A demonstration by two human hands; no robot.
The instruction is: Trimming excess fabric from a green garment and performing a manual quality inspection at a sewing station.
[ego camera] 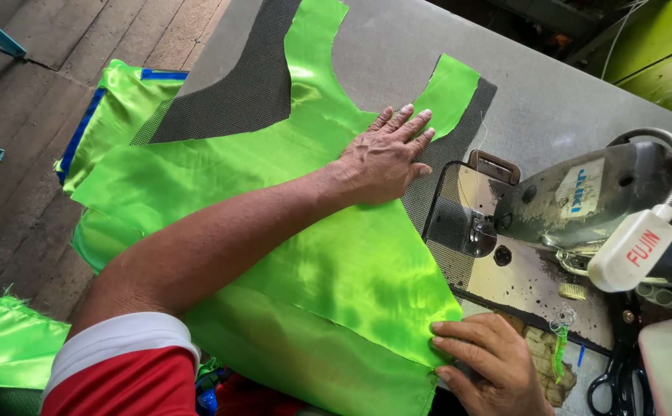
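Now the left hand is lying flat on the green satin fabric, palm down with the fingers stretched out and held close together, pressing the cloth against the grey table. Its fingertips are reaching toward the upper strap of the fabric, near the edge where a dark mesh layer is showing from underneath. The right hand is resting at the lower corner of the same fabric, fingers curled and pressed together on the cloth's edge, just in front of the sewing machine. The fabric is spreading across the table from the machine's plate toward the far left, where more green cloth with a blue trim is hanging over the table's side. A white lamp head on a bendy neck is sitting over the machine, and black scissors are lying at the bottom right, well apart from both hands.
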